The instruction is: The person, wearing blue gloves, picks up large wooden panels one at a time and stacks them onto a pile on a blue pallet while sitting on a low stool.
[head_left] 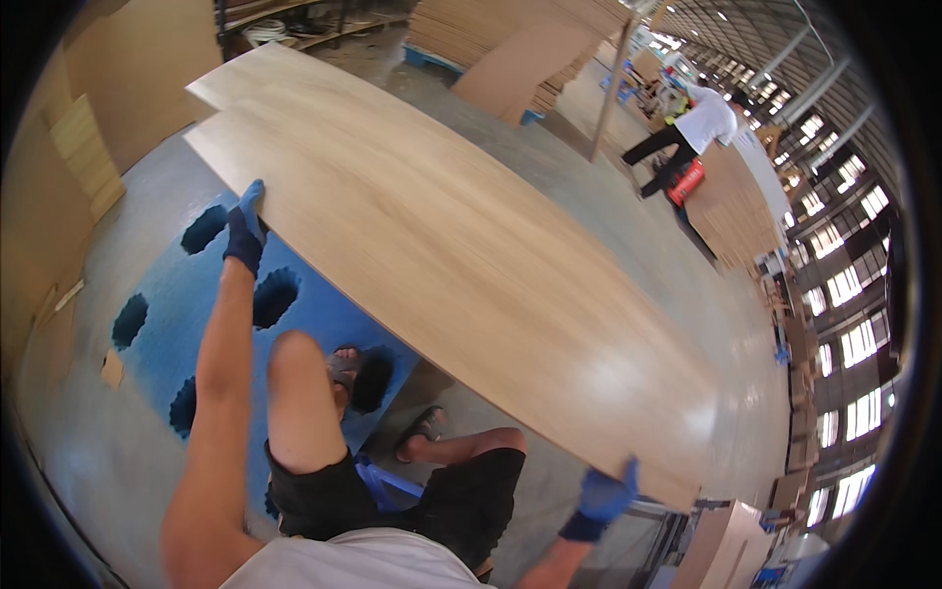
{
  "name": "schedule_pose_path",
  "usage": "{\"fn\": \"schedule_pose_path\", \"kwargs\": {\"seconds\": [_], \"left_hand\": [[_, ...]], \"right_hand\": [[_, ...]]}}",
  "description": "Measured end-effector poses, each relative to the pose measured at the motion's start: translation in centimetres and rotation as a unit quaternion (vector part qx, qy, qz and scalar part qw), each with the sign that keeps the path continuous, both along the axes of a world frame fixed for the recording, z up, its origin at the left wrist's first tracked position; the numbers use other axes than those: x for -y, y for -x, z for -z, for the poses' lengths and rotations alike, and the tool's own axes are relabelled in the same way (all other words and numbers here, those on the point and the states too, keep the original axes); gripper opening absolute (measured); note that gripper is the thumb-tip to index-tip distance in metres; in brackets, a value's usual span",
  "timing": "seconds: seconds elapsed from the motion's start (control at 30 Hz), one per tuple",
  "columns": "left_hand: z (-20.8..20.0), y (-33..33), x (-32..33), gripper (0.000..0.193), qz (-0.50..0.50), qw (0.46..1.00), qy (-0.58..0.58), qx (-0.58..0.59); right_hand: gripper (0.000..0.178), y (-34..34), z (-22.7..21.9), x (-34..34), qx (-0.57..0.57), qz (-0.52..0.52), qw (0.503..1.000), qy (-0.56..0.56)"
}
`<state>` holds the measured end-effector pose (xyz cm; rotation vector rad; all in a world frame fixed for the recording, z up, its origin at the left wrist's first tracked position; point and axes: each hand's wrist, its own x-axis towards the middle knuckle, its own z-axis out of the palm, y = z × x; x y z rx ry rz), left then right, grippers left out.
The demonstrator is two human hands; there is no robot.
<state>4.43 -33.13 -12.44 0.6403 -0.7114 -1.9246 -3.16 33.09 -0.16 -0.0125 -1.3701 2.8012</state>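
Note:
A long, light wood-grain board (442, 255) stretches from the upper left to the lower right in front of me. At its far left end a second edge (240, 79) juts out, perhaps another board beneath it. My left hand (247, 228), in a blue work glove, grips the near long edge toward the left end, thumb side up. Close to the right end, my right hand (606, 494), gloved the same way, holds that same near edge. Fingers under the board are hidden on both hands.
Below the board lies a blue plastic pallet (231, 314) with dark holes; one of my feet is on it. Stacked brown panels (481, 39) stand at the back. A person in a white shirt (706, 118) bends beside another stack (736, 206). Cut panels (721, 550) stand at lower right.

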Motion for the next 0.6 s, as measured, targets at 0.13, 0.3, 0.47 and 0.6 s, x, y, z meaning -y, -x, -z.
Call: {"fn": "schedule_pose_path", "kwargs": {"seconds": [0.13, 0.3, 0.47, 0.6], "left_hand": [[-0.3, 3.6, -4.3, 0.039, 0.051, 0.980, 0.017, 0.192], [1.8, 6.6, -5.6, 0.048, 0.100, 0.929, -0.001, 0.355], [3.7, 8.6, -2.3, 0.049, 0.055, 0.931, 0.032, 0.359], [3.9, 9.8, -0.6, 0.047, 0.002, 0.897, 0.078, 0.435]], "right_hand": [[0.038, 4.3, 8.4, 7.2, 0.239, -0.215, 0.947, 0.020], [0.034, 5.8, 11.8, 6.3, 0.264, -0.071, 0.961, -0.050], [0.025, 9.2, 8.7, 2.2, 0.210, -0.001, 0.966, -0.152], [0.023, 12.6, 7.6, 4.1, 0.205, -0.068, 0.936, -0.278]]}}
